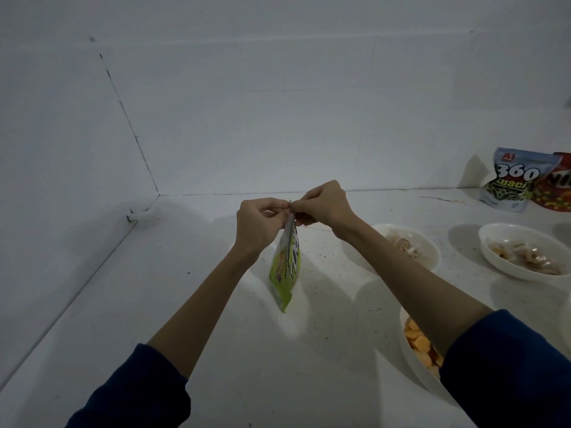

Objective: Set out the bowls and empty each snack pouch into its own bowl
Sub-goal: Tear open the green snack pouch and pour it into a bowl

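A green snack pouch (285, 268) hangs edge-on above the white counter, held by its top seam. My left hand (261, 225) pinches the seam from the left and my right hand (324, 205) pinches it from the right, fingertips almost touching. Three white bowls stand to the right: one with pale wrapped snacks (432, 242) behind my right forearm, another with similar snacks (494, 239) further right, and a near one with orange pieces (404, 341), partly hidden by my right arm.
A grey-blue pouch (511, 180) and a red pouch (556, 193) lean against the back wall at the far right. White walls meet in a corner at the left. The counter (216, 335) is speckled with crumbs.
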A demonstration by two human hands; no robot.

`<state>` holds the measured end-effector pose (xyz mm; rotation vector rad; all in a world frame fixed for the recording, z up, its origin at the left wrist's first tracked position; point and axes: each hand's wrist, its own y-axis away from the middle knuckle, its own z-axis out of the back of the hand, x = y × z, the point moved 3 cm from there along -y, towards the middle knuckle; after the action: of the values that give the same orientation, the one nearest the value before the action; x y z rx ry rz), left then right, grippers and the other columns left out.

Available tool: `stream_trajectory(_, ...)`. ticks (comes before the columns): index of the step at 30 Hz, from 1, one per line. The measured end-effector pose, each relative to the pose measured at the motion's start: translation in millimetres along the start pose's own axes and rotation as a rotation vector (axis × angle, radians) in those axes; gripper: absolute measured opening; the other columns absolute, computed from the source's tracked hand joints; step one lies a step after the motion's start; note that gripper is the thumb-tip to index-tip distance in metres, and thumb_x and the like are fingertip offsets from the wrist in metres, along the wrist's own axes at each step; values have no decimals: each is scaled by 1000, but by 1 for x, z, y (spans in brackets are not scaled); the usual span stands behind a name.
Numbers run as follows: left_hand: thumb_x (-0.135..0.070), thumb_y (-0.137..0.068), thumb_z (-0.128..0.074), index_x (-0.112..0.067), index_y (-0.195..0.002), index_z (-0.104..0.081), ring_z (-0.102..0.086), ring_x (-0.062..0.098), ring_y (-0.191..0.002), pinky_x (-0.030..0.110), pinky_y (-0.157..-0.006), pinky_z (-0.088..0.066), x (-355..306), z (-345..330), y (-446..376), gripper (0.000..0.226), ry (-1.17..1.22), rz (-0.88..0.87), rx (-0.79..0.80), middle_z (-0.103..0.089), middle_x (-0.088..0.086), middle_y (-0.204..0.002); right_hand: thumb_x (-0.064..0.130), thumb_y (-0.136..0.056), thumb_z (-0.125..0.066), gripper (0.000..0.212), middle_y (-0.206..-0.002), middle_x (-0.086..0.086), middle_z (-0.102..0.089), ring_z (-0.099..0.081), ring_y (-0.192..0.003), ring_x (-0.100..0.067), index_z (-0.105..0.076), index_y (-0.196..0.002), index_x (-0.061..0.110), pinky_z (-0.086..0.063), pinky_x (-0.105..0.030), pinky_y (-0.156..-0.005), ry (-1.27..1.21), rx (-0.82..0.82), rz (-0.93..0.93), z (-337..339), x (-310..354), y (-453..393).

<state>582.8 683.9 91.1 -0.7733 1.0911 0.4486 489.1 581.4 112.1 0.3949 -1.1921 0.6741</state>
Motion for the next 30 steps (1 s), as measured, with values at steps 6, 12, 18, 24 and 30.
stream_trajectory(6, 0, -79, -66, -1, -94, -71, -67, 2, -62, 26, -69, -59, 3, 0, 5, 16, 5, -37, -11, -69, 5, -82, -1, -71, -69, 13, -55, -12, -62, -59, -37, -10, -65, -58, -1, -53, -18, -46, -24, -33, 8, -1, 1, 4)
stream_trajectory(12, -1, -80, -65, -2, -96, -70, -68, 4, -63, 21, -66, -58, 5, 3, 7, 17, 63, -12, -13, -69, 4, -80, 1, -73, -69, 6, -64, -14, -67, -65, -57, -20, -70, -67, 2, -56, -24, -60, -70, 8, 50, -1, -7, 8)
stream_trajectory(18, -5, -79, -69, -5, -95, -70, -68, 7, -64, 21, -69, -58, 8, 4, 10, 16, 158, 70, 8, -68, 3, -76, 6, -70, -76, 17, -78, -18, -70, -64, -67, -22, -71, -84, -3, -58, -24, -70, -251, 69, 16, -5, -13, 17)
stream_trajectory(24, -4, -80, -67, 1, -100, -68, -68, 18, -69, 22, -66, -58, 8, 4, 11, 21, 191, 123, -2, -67, 7, -78, 8, -69, -78, 17, -70, -7, -69, -66, -62, -14, -72, -85, 5, -58, -27, -72, -233, 35, 56, -5, -14, 19)
stream_trajectory(30, -5, -81, -66, -2, -100, -68, -68, 11, -66, 20, -61, -57, 4, 2, 14, 19, 200, 126, -2, -69, 2, -81, 5, -73, -73, 8, -65, -6, -69, -66, -57, -13, -72, -80, 9, -56, -20, -61, -303, 33, 47, -1, -18, 21)
